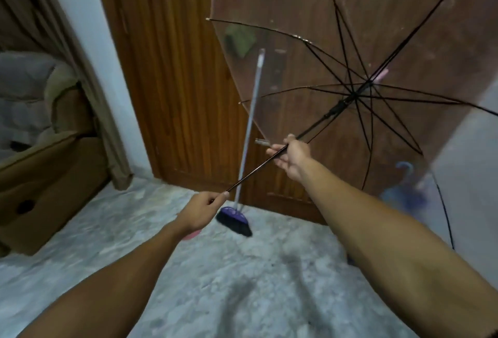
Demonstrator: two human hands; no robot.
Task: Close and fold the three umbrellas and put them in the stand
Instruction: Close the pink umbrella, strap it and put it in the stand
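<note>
Before the wooden door (172,81), both hands grip the clear umbrella (310,49) by its thin, stiff shaft: left hand (200,212) low, right hand (292,158) near the runner; light but unwieldy

We see a clear umbrella (310,49) with black ribs at upper right, a brown wooden door (172,81), a purple-and-black broom (235,219), and speckled grey floor (242,297) below.

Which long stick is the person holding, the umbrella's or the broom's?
The thin black umbrella shaft: both hands grip it. The pale grey broom handle leans untouched against the wooden door.
</note>
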